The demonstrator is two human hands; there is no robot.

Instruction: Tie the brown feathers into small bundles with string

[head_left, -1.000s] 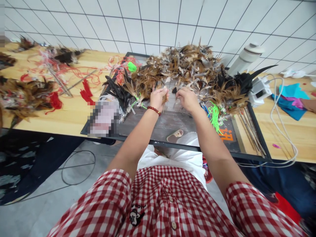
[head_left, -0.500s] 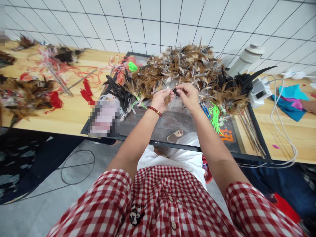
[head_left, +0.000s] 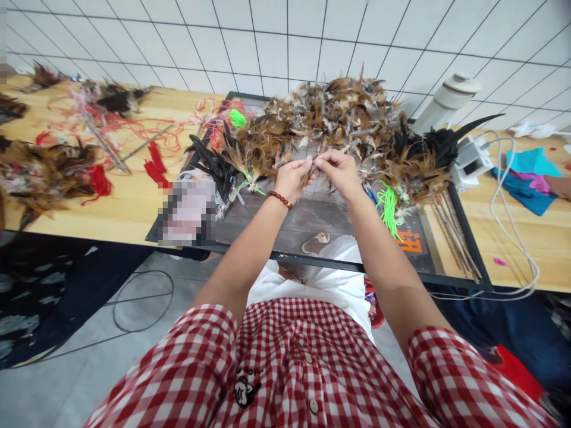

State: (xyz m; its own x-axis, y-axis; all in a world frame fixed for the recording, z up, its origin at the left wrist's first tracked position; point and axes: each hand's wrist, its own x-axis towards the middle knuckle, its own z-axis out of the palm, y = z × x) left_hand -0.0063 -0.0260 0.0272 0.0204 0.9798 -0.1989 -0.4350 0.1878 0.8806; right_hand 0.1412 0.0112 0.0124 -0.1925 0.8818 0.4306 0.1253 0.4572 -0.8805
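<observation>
My left hand (head_left: 292, 177), with a beaded bracelet at the wrist, pinches a small bunch of brown feathers (head_left: 305, 180) over the dark tray. Close beside it, my right hand (head_left: 338, 171) has thumb and forefinger pressed together at the top of that bunch; what lies between them is too small to name. Behind both hands rises a large heap of brown feathers (head_left: 330, 113). Black feathers (head_left: 214, 157) lie to the left, and bright green threads (head_left: 389, 211) hang to the right.
A black-framed tray (head_left: 312, 260) spans the table front. At right stand a white bottle (head_left: 448, 101) and white charger (head_left: 470, 161) with cables; thin sticks (head_left: 455, 241) lie nearby. Red tassels (head_left: 155, 165) and another feather pile (head_left: 44, 175) are on the left. A person's hand shows at far right.
My right hand has shifted slightly left and closer to my left hand. The dark piece seen at its fingertips before is no longer distinct. The view has shifted slightly.
</observation>
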